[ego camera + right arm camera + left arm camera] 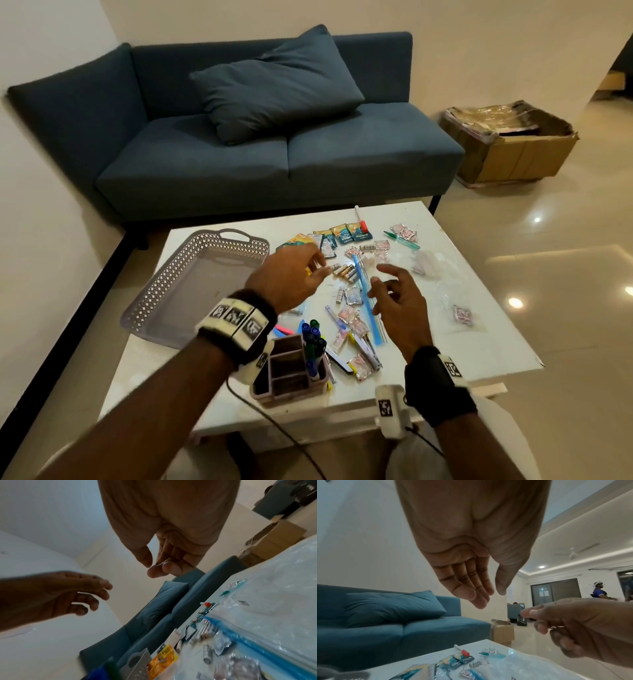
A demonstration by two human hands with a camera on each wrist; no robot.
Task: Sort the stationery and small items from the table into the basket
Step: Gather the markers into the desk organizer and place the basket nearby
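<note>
A grey lattice basket (191, 284) stands on the left of the white table (479, 329), with nothing showing inside. My left hand (318, 265) hovers above the table just right of the basket, fingers (476, 595) straight and empty. My right hand (380, 287) hovers beside it over a blue-zip plastic bag (368, 301), fingers loosely curled (164, 569) and holding nothing. Under and between the hands lie several batteries (342, 272), small sachets (349, 236), wrapped sweets (462, 313) and pens (400, 240).
A pink desk organiser (291, 370) holding markers (313, 339) stands at the table's near edge. A blue sofa (274, 161) with a cushion is behind the table. A cardboard box (513, 150) sits on the floor at the right. A cable hangs from my left wrist.
</note>
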